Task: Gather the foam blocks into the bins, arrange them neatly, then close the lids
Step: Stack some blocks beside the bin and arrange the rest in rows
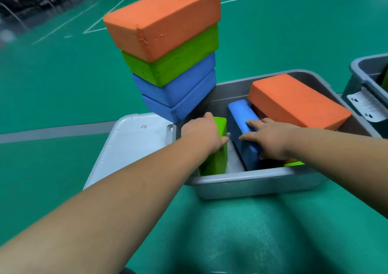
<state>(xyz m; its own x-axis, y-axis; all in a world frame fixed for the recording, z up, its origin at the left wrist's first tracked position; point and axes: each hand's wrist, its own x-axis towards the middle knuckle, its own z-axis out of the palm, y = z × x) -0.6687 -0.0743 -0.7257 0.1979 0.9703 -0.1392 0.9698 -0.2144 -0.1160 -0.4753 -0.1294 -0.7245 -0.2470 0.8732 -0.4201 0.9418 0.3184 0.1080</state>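
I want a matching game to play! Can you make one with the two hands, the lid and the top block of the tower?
1 left hand
2 right hand
3 lid
4 top block of the stack

A orange
B on the blue block
C flat on the floor beside the bin
D on the green block

Pairs: 1-D, 2-B, 3-C, 4-A

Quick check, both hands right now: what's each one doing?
Left hand: gripping the upright green block.
Right hand: gripping the leaning blue block.
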